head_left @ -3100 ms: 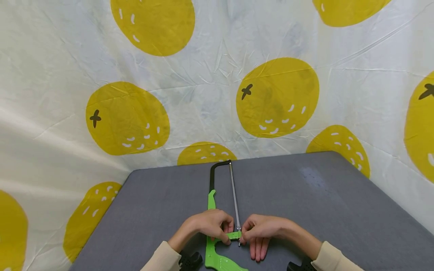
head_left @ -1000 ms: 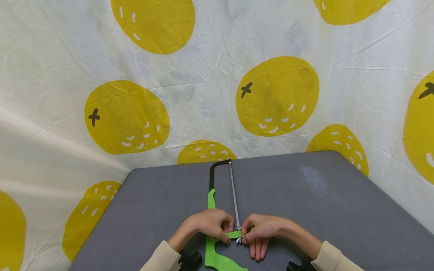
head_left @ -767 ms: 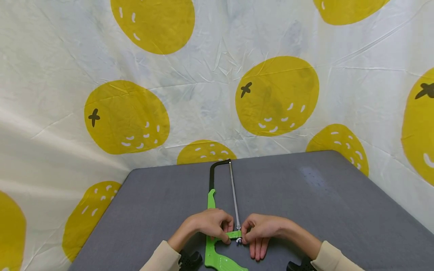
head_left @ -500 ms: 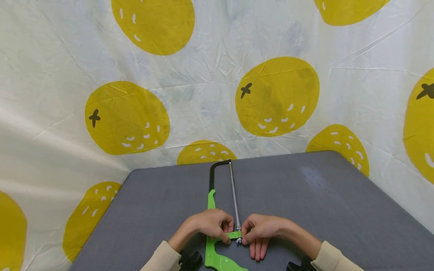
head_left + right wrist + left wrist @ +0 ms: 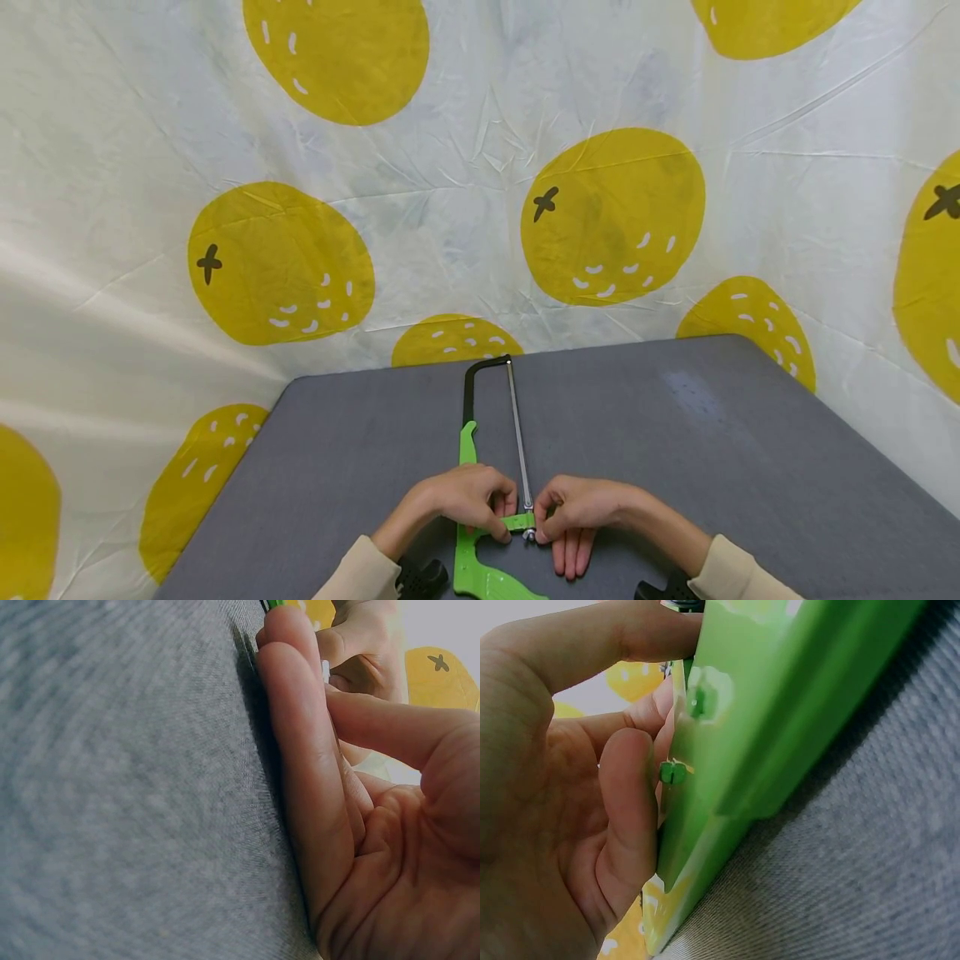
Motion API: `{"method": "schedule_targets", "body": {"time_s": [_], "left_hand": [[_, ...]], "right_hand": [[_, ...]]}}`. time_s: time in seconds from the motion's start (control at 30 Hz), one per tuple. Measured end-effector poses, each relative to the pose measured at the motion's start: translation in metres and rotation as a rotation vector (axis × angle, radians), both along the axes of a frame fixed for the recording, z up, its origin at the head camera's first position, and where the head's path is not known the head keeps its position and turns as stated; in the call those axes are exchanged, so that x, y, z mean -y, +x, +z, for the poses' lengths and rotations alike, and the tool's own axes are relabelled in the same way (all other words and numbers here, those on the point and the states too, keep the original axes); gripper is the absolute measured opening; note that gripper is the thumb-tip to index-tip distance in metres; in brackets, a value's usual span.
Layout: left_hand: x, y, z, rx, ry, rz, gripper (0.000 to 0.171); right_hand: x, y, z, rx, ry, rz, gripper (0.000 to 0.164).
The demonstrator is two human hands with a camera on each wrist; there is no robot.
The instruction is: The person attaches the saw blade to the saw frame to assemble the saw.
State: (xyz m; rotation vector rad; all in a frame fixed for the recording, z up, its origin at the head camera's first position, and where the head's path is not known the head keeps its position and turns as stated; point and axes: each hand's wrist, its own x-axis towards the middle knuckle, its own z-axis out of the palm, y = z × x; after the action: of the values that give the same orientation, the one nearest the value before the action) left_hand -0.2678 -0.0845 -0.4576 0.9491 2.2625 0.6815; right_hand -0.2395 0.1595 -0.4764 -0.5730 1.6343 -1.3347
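Note:
A hacksaw with a green handle and a black front bow lies on the table, its blade on the right side. My left hand grips the green frame near the short crosspiece; in the left wrist view its thumb and fingers rest against the green plastic. At the end of that crosspiece sits a small silver wing nut. My right hand pinches at the wing nut with thumb and forefinger, while its other fingers lie along the table. Those fingertips partly hide the nut in the right wrist view.
The table has a grey cloth surface with a pale patch at the right. Behind it hangs a white sheet printed with yellow fruit. Black wrist devices sit below both hands.
Around the screw end, the wing nut's wings show at a different angle than three seconds ago, when only a thin tip was visible. Both hands and the hacksaw stay in place.

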Motion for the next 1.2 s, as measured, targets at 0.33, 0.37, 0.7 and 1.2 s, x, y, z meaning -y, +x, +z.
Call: {"method": "schedule_targets", "body": {"time_s": [0.33, 0.37, 0.7, 1.2], "left_hand": [[0.0, 0.001, 0.0014, -0.001, 0.005, 0.01, 0.016], [-0.0002, 0.0012, 0.0016, -0.001, 0.005, 0.012, 0.016], [-0.0008, 0.002, 0.0001, -0.039, -0.005, 0.012, 0.018], [-0.0026, 0.0024, -0.0014, -0.055, -0.018, 0.02, 0.018]], "right_hand": [[0.0001, -0.0001, 0.0002, -0.003, -0.01, 0.002, 0.007], [0.0001, -0.0002, 0.0001, -0.003, -0.01, 0.003, 0.007], [0.0003, -0.0009, -0.0014, -0.008, -0.015, 0.011, 0.005], [-0.0027, -0.0029, -0.0056, -0.027, -0.015, 0.023, 0.011]]}}
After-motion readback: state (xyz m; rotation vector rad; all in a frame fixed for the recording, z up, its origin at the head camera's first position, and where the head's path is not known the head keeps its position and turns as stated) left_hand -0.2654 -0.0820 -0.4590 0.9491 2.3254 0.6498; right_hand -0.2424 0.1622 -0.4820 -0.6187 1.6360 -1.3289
